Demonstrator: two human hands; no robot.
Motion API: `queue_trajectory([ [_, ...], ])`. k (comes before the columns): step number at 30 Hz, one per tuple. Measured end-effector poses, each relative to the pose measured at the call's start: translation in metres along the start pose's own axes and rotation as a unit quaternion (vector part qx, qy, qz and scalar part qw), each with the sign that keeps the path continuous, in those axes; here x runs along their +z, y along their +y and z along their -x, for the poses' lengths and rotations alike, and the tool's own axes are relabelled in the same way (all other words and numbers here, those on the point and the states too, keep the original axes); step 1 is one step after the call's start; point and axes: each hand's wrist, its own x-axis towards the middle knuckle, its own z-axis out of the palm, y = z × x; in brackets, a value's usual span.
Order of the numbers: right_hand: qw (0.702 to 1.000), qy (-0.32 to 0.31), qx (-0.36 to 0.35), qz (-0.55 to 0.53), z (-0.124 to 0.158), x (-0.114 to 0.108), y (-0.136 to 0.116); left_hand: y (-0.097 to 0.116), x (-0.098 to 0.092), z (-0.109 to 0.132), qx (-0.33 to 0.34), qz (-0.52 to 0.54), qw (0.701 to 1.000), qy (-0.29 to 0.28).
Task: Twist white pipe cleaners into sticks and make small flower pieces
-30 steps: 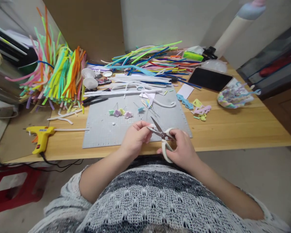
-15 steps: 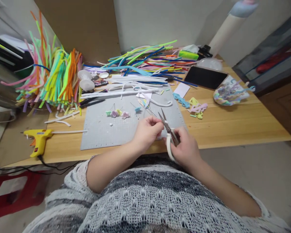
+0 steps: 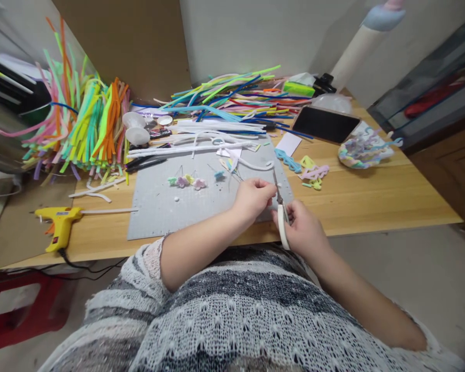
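My left hand [image 3: 254, 199] is closed in a pinch over the right part of the grey cutting mat [image 3: 170, 217]. What its fingertips hold is too small to make out. In my right hand [image 3: 305, 228] is a pair of scissors [image 3: 282, 219] with white handles. Their blades point away from me, nearly together, right beside my left fingertips. Small flowers on thin wire stems, among them a pink flower [image 3: 199, 184] and a blue flower [image 3: 219, 175], lie on the mat to the left. A white pipe cleaner [image 3: 256, 164] curls just beyond my hands.
A yellow glue gun [image 3: 60, 222] lies at the left with its cord hanging off the edge. Bundled pipe cleaners [image 3: 89, 124] stand behind it, and a loose pile [image 3: 232, 98] covers the back. A phone [image 3: 325, 124] and a pastel woven piece [image 3: 362, 150] are at the right.
Both hands have shifted right, my left hand more than my right. The scissors' blades, spread before, have come nearly together and turned to point more straight ahead.
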Motion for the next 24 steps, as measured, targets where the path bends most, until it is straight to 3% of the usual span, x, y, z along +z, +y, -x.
queue_trajectory([
  [4, 0.999, 0.013, -0.003, -0.043, -0.006, 0.003, -0.001, 0.002, -0.003, 0.0, 0.007, -0.013, 1.0, 0.019],
  [7, 1.0, 0.014, 0.009, -0.014, -0.014, -0.002, 0.005, 0.006, -0.017, 0.006, 0.03, -0.025, 0.999, 0.01],
  [9, 0.999, 0.029, 0.021, 0.006, -0.018, -0.009, 0.011, 0.01, -0.037, 0.015, 0.053, -0.067, 0.996, -0.004],
  [12, 0.998, 0.034, 0.026, 0.036, -0.022, -0.022, 0.021, 0.013, -0.081, 0.035, 0.086, -0.226, 0.97, -0.011],
  [16, 0.993, -0.059, -0.007, 0.102, -0.023, -0.032, 0.025, 0.014, -0.135, 0.059, 0.072, -0.401, 0.913, 0.003],
  [18, 0.986, -0.092, -0.013, 0.136, -0.024, -0.031, 0.022, 0.016, -0.15, 0.067, 0.07, -0.497, 0.865, 0.006],
  [19, 0.984, -0.098, -0.013, 0.15, -0.024, -0.03, 0.019, 0.019, -0.154, 0.07, 0.077, -0.558, 0.826, 0.009],
  [22, 0.979, -0.098, -0.005, 0.176, -0.026, -0.026, 0.012, 0.026, -0.155, 0.071, 0.121, -0.748, 0.653, -0.008],
  [24, 0.978, -0.096, -0.001, 0.185, -0.027, -0.024, 0.009, 0.03, -0.151, 0.069, 0.154, -0.819, 0.55, -0.052],
])
